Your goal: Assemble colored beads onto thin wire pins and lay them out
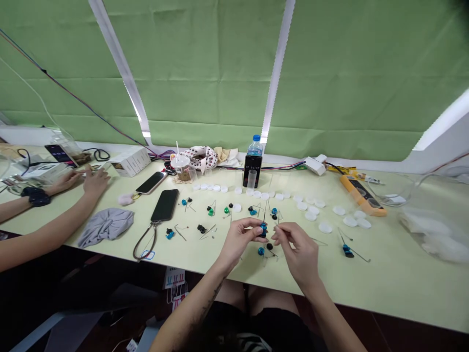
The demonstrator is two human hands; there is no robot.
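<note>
Holding blue part (263,229) in left hand (240,240), above worktop (410,288); with narrow grip, pinching between thumb and fingers. Holding right hand (298,248) just beside it, with fingertips close together; cannot tell whether pinching a thin wire. Just below hands, on worktop, see blue piece (261,251) and black piece (269,246) near each other. To left, see small parts (201,229) scattered in sets with bent metal wires, including green piece (226,210); beyond those, black phone (164,205) lying flat. To right, see blue-and-black part (347,251) with wires, well apart from hands; farther back, orange meter (362,196). Behind hands, see white caps (301,206) in uneven line; past those, upright phone (248,172) reading 00:56:07, with clear tube (251,180) in front and blue-capped bottle (255,145) at back. At far left, note co-worker's hands (95,181) near white boxes (131,161), with gray cloth (106,227) toward front edge.
</note>
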